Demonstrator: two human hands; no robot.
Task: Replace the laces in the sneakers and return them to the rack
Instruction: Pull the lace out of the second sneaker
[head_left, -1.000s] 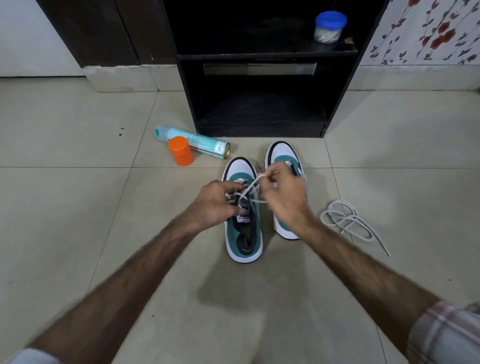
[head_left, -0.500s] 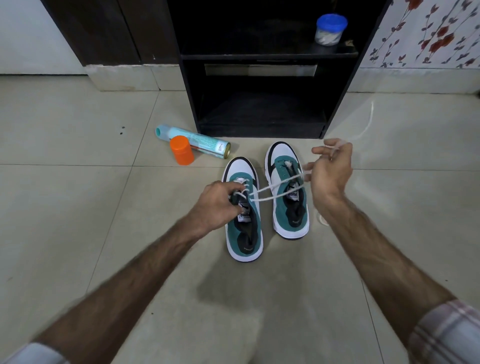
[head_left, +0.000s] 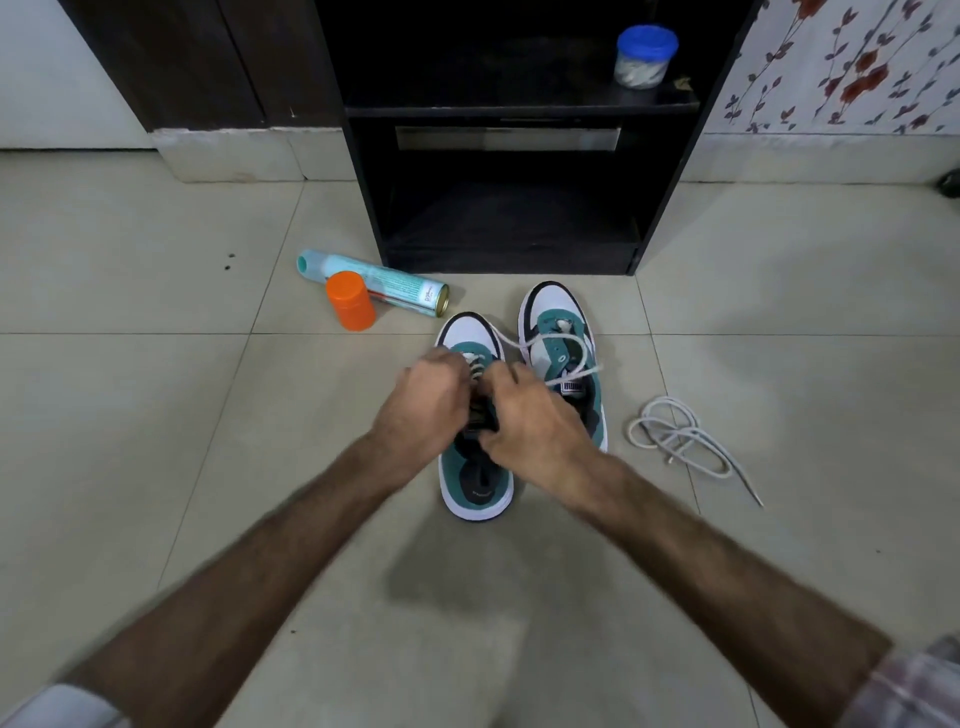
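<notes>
My left hand (head_left: 426, 405) and right hand (head_left: 530, 421) meet over the tongue of the left sneaker (head_left: 475, 467), fingers curled in and, as far as I can tell, pinching the lace (head_left: 563, 358) at the eyelets; the fingertips themselves are hidden under my knuckles. From the grip the lace's free length runs toward 1 o'clock, looping over the right sneaker (head_left: 566, 343), which sits just beside the left one, both with toes at 12 o'clock and heels toward me. So the shoe's long axis runs straight away from me, and I judge the next eyelet lies just ahead of my fingers, about as near one hand as the other; the slack lies on my right hand's side, so that one should draw it through. The loop draped on the right sneaker could snag as I pull. A spare lace (head_left: 680, 436) lies coiled on the floor at 3 o'clock, well apart. The rack (head_left: 374, 208) stands at 12 o'clock, its lower shelf open, a blue-lidded jar (head_left: 644, 57) above. At 11 o'clock, a spray can (head_left: 389, 280) lies with an orange cap (head_left: 349, 300) touching it.
</notes>
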